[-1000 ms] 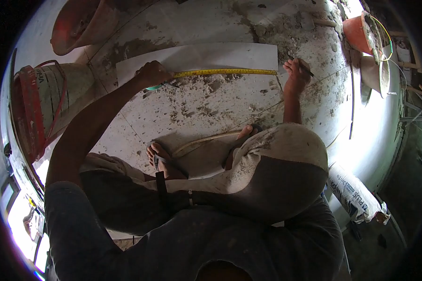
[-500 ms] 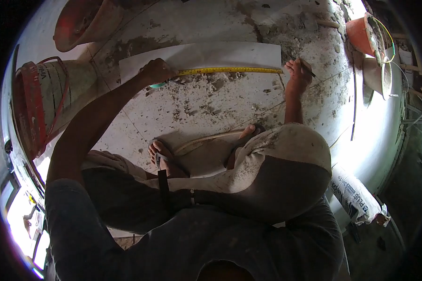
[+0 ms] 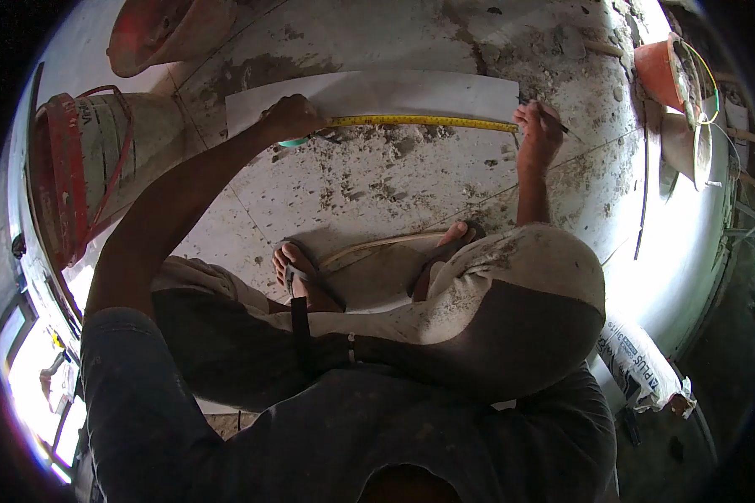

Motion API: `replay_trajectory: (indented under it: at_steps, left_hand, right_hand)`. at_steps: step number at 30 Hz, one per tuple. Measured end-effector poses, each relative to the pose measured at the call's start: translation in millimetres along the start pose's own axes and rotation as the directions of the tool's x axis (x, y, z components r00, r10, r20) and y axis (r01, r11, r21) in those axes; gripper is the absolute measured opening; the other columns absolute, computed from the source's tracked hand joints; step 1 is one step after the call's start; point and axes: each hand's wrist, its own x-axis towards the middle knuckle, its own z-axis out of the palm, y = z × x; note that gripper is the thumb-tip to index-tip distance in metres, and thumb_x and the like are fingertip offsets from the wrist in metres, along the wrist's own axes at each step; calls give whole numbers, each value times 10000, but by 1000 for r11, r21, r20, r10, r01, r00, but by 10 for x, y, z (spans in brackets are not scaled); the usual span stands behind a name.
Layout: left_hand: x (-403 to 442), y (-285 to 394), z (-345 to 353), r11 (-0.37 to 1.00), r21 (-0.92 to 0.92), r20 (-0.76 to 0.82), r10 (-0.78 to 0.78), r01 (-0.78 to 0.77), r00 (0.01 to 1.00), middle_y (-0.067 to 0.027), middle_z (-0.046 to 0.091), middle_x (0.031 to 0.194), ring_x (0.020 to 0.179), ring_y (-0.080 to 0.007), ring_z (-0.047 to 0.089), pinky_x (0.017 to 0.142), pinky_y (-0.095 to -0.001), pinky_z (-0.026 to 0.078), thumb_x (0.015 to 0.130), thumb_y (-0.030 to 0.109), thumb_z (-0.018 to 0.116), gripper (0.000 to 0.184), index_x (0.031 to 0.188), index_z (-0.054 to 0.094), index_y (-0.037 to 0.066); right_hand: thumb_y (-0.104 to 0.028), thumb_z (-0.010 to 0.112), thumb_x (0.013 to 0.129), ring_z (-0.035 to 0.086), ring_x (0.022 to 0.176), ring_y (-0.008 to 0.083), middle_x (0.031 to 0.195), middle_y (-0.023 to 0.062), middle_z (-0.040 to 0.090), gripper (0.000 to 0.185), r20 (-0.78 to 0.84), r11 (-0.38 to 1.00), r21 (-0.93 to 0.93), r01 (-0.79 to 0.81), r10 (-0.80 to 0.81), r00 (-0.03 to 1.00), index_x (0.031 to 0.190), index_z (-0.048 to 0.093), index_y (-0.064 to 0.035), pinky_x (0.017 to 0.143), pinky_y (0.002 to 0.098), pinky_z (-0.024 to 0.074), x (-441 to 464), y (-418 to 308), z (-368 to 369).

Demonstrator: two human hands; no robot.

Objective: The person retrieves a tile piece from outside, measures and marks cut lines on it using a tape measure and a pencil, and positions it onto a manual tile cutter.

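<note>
A long white tile strip (image 3: 411, 94) lies on the dirty floor in front of me. Along its near edge runs the extended yellow blade of a tape measure (image 3: 419, 121). My left hand (image 3: 295, 119) is closed around the tape measure's body at the strip's left part; a bit of its green case shows under the fingers. At the strip's right end, my right hand (image 3: 539, 141) is closed on a thin dark pencil (image 3: 552, 117), its fingertips by the tape's end. Whether those fingertips also pinch the blade I cannot tell.
Buckets stand at the left: one red-rimmed (image 3: 71, 180), another orange-brown (image 3: 164, 38). At the right are an orange bucket (image 3: 658, 71) with a yellow-green cord and a pale container (image 3: 684, 147). A printed white bag (image 3: 642, 360) lies at the lower right. My sandalled feet (image 3: 298, 272) are below the tape.
The whole view has shifted slightly, so most things sit a little further right. Both hands keep their places at the tape, and the blade stays stretched along the strip.
</note>
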Motion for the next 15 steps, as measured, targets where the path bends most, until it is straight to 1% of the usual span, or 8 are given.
replay_trajectory:
  at_steps: [2,4,7,10,11,13,14,15]
  left_hand:
    - [10,5,46,996,3,-59,-86,86,995,-195,662,1033,960,-305,663,858,-423,517,774,560,718,551,998,744,57]
    - [8,34,58,996,43,-74,-76,79,994,-210,635,1104,1018,-314,646,882,-434,513,770,561,718,587,1020,727,30]
    - [-89,152,17,994,56,-92,-91,96,992,-218,617,1144,1051,-338,634,903,-451,509,763,573,717,646,1052,700,-4]
    - [-39,105,38,995,50,-76,-86,90,993,-221,629,1175,1113,-365,611,919,-523,482,735,561,707,712,1127,645,-30]
    - [14,61,65,996,49,-66,-77,81,995,-222,636,1189,1143,-374,600,925,-556,468,722,552,702,738,1159,621,-38]
    - [-40,111,8,996,37,-39,-82,84,996,-223,637,1190,1142,-378,601,930,-562,466,720,550,703,748,1169,617,-41]
    - [-69,137,-19,996,32,-24,-85,85,996,-224,638,1191,1141,-380,602,932,-565,465,718,549,703,753,1175,616,-43]
    - [-30,108,-5,996,31,1,-84,84,996,-223,638,1192,1140,-381,603,934,-568,463,719,546,702,751,1176,614,-44]
  right_hand:
    - [-178,652,920,654,767,196,869,126,664,250,168,999,-49,6,2,986,1022,612,47,723,324,549,-36,-5,79]
    - [-170,645,918,631,727,156,825,87,657,215,348,998,-60,28,-6,937,998,629,29,681,300,525,-66,39,199]
    - [-179,663,904,563,658,116,753,44,635,159,487,943,-239,230,-88,869,955,667,-28,636,274,473,-96,202,411]
    - [-192,667,905,563,672,103,750,27,628,152,608,939,-268,217,-10,794,967,667,-54,628,275,468,-151,210,606]
    - [-197,669,906,570,670,108,750,33,628,156,630,929,-267,256,-33,776,966,665,-53,627,280,473,-147,227,650]
    - [-207,672,907,583,666,118,752,44,630,166,673,907,-259,332,-78,736,964,661,-51,623,290,482,-143,229,743]
    - [-227,677,906,608,659,149,765,62,644,181,709,803,-215,556,-263,654,945,657,-51,631,308,499,-140,214,765]
    - [-233,678,906,616,660,158,768,67,647,186,708,829,-249,501,-197,678,940,655,-52,635,314,502,-145,209,781]
